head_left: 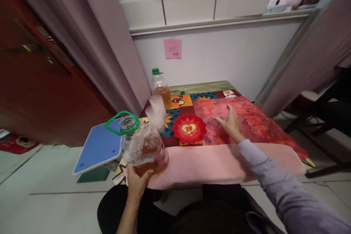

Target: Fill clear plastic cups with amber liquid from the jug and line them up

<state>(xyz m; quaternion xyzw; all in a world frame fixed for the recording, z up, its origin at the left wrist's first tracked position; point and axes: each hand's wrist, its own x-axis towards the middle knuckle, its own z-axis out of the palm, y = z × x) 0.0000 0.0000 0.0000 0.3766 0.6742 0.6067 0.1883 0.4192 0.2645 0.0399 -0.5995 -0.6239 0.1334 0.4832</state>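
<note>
My left hand (138,182) grips the lower part of a big clear plastic jug (146,146). The jug leans over the table's near left edge, with amber liquid and foam inside, an uncapped mouth and a green handle ring (109,126). Over the red plastic sheet, my right hand (231,122) is open, thumb and fingers apart. Beside its fingertips shows the faint round outline of what looks like a clear plastic cup (218,112). A red scalloped dish (178,128) with a gold heart pattern lies between my hands. Stacked clear plastic cups (156,117) stand just behind the jug.
A second jug (161,89), green-capped and part full of amber liquid, stands at the back left. Near it lies a small green cap (182,93). A pink cloth (203,164) covers the table's front edge. A blue board (101,144) is at the left.
</note>
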